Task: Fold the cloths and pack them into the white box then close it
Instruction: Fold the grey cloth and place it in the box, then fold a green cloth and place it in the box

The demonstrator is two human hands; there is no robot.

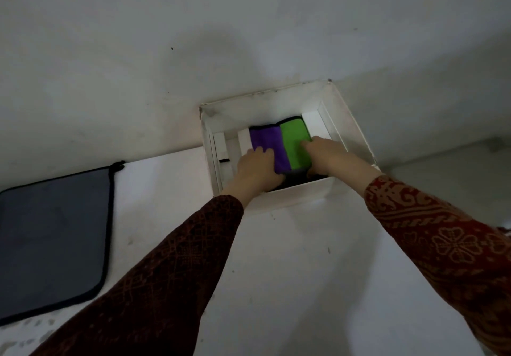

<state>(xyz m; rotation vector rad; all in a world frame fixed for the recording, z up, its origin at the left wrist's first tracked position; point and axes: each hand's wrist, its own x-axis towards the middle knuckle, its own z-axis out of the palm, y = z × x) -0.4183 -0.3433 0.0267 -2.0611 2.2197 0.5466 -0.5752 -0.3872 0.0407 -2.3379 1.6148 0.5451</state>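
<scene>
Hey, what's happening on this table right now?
A person is packing folded cloths into an open white box. The left hand presses on a purple cloth and the right hand on a green cloth, side by side inside the box. Something dark lies beneath them. A dark blue cloth lies flat and unfolded on the table to the left. No lid is on the box.

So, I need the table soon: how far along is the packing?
Purple cloth and green cloth lie folded inside the white box. Left hand and right hand press them down. Grey cloth lies flat, unfolded; the box is open.
</scene>
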